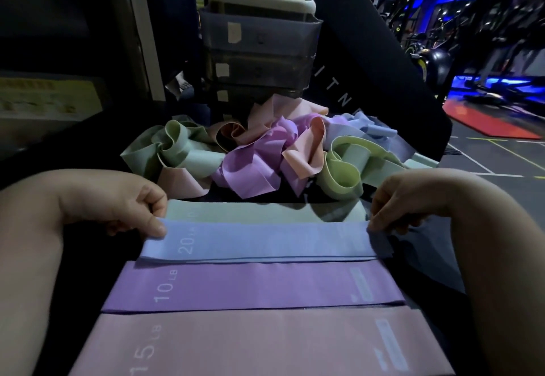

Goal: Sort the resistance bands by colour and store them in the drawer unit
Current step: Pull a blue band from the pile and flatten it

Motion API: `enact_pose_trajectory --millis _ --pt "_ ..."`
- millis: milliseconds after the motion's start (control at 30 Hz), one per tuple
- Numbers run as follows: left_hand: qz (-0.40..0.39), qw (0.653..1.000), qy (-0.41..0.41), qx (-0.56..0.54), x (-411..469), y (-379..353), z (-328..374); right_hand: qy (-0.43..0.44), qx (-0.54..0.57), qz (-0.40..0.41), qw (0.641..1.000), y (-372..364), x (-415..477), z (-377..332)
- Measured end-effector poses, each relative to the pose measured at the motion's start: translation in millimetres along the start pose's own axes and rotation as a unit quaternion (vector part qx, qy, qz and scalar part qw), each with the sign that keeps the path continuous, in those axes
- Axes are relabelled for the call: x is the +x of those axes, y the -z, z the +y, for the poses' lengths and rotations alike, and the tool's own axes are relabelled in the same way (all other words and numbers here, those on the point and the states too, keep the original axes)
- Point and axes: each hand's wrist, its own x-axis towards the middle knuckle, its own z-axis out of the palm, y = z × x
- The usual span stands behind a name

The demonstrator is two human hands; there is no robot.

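Note:
A blue band (259, 241) marked 20 LB lies flat and stretched between my hands. My left hand (129, 204) pinches its left end and my right hand (395, 207) pinches its right end. Nearer me lie a flat purple band (253, 285) marked 10 LB and a flat pink band (259, 343) marked 15 LB. A pale green band (265, 212) lies flat just beyond the blue one. Behind them sits a tangled pile of bands (265, 151) in green, purple, peach, pink and blue. The grey drawer unit (259, 42) stands at the back with its drawers closed.
A dark cloth surface (424, 260) carries everything. A black upright panel (368, 66) with white letters rises behind the pile on the right. Gym machines (472, 36) and a red floor mat (495, 119) fill the far right. A yellow-labelled panel (44, 98) stands at the left.

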Motion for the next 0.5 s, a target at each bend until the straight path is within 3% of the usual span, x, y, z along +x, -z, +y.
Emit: enact_pose_trajectory --millis 500 --pt "0.032 0.998 0.028 0.038 -6 -6 11 -0.022 -0.077 0.006 0.997 -1 10 1"
